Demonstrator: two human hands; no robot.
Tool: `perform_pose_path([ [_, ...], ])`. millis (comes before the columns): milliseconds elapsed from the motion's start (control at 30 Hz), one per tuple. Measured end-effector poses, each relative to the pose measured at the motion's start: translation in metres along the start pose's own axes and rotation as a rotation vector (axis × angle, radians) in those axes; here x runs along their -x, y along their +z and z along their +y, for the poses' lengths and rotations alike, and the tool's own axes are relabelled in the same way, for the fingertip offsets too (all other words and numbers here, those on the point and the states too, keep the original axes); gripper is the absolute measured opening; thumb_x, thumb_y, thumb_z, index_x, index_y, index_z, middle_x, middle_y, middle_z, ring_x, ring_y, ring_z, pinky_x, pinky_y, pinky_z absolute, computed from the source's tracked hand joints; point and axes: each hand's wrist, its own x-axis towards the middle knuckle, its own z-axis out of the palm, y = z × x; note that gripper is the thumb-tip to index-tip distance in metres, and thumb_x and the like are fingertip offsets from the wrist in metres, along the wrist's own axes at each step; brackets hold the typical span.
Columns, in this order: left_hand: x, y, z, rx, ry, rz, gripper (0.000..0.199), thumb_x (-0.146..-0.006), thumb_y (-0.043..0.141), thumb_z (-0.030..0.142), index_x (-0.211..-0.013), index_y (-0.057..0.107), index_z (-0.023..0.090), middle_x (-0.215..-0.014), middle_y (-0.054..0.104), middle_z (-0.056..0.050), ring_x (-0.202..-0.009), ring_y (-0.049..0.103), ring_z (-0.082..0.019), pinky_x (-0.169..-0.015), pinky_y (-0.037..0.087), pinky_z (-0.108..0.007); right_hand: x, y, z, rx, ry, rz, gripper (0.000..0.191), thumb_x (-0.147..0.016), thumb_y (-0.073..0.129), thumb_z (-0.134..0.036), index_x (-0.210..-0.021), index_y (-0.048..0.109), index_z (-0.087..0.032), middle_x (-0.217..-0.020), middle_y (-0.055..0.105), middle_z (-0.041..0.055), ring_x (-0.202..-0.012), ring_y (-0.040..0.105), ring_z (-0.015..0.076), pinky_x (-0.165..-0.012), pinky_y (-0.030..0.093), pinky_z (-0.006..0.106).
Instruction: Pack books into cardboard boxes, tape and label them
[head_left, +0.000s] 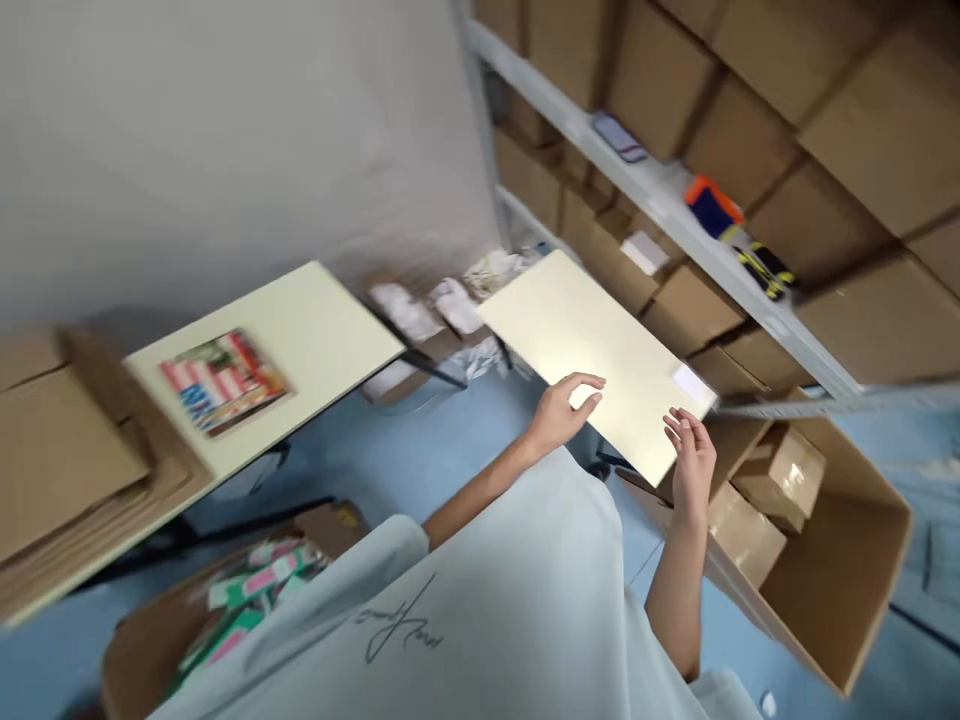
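My left hand [564, 414] hovers over the near edge of a small pale-yellow table [581, 320], thumb and fingers curved apart with nothing between them. To its right, my right hand [691, 455] is raised by the table's right corner, its fingers loosely bent and spread, and no object shows in it. Just beyond those fingertips a small white piece [693, 386], perhaps paper or a label, lies on the tabletop. Neither hand visibly touches the table.
Left stands another pale table [322, 325] bearing a colourful printed packet [225, 380] and flat cardboard [64, 460]. Below it a carton holds green-and-pink packages [259, 585]. An open carton [840, 560] with smaller boxes sits at right. Shelving [667, 205] full of cartons rises behind.
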Motion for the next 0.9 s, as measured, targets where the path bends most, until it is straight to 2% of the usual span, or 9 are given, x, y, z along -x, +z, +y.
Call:
perform_pose_path([
  [133,0.023,-0.100,-0.007,0.009,-0.006,0.190,0.005,-0.106,0.071,0.026,-0.110,0.074,0.024,-0.131,0.087,-0.010,-0.125,0.083,-0.027,-0.117,0.063,-0.045,0.034,0.123,-0.027,0.021,-0.052,-0.221,0.055,-0.096,0.083,-0.068,-0.124,0.082,-0.021,-0.138,0.083,0.0168,-0.121,0.084,0.0302,-0.112,0.064,0.053],
  [233,0.051,-0.176,-0.021,0.008,-0.037,0.378,0.007,-0.108,0.070,0.029,-0.110,0.074,0.023,-0.131,0.087,-0.010,-0.125,0.083,-0.027,-0.117,0.062,-0.045,0.059,0.211,-0.040,0.075,-0.059,-0.435,0.055,-0.097,0.082,-0.068,-0.125,0.081,-0.021,-0.139,0.083,0.0177,-0.122,0.084,0.0312,-0.112,0.064,0.054],
  [367,0.100,-0.258,-0.049,0.010,-0.105,0.687,0.016,-0.110,0.069,0.036,-0.110,0.078,0.023,-0.129,0.087,-0.011,-0.126,0.082,-0.026,-0.118,0.062,-0.046,0.090,0.316,-0.048,0.190,-0.099,-0.756,0.057,-0.098,0.080,-0.071,-0.126,0.080,-0.021,-0.139,0.084,0.0183,-0.120,0.085,0.0325,-0.108,0.067,0.053],
  [500,0.150,-0.316,-0.077,-0.001,-0.170,0.985,0.024,-0.112,0.067,0.041,-0.110,0.082,0.022,-0.125,0.088,-0.011,-0.123,0.082,-0.026,-0.117,0.062,-0.044,0.123,0.410,-0.041,0.279,-0.104,-1.052,0.054,-0.099,0.079,-0.071,-0.126,0.082,-0.023,-0.135,0.086,0.0161,-0.118,0.086,0.0319,-0.104,0.068,0.050],
  [600,0.184,-0.353,-0.093,-0.032,-0.249,1.141,0.024,-0.112,0.066,0.040,-0.111,0.082,0.022,-0.124,0.088,-0.011,-0.122,0.083,-0.026,-0.115,0.063,-0.043,0.149,0.479,-0.026,0.312,-0.069,-1.231,0.053,-0.098,0.081,-0.071,-0.123,0.082,-0.024,-0.133,0.087,0.0153,-0.115,0.087,0.0317,-0.102,0.069,0.049],
  [767,0.226,-0.416,-0.121,-0.059,-0.418,1.266,0.022,-0.110,0.063,0.036,-0.109,0.080,0.023,-0.125,0.088,-0.011,-0.123,0.083,-0.027,-0.116,0.065,-0.045,0.193,0.592,0.012,0.351,0.009,-1.533,0.056,-0.099,0.077,-0.075,-0.124,0.081,-0.025,-0.132,0.087,0.0146,-0.116,0.086,0.0316,-0.106,0.068,0.049],
  [900,0.243,-0.471,-0.156,-0.066,-0.519,1.304,0.022,-0.107,0.059,0.030,-0.102,0.079,0.024,-0.125,0.088,-0.011,-0.125,0.083,-0.028,-0.117,0.065,-0.048,0.228,0.676,0.053,0.437,0.097,-1.722,0.057,-0.099,0.075,-0.074,-0.128,0.079,-0.025,-0.133,0.086,0.0136,-0.117,0.085,0.0300,-0.109,0.066,0.049],
])
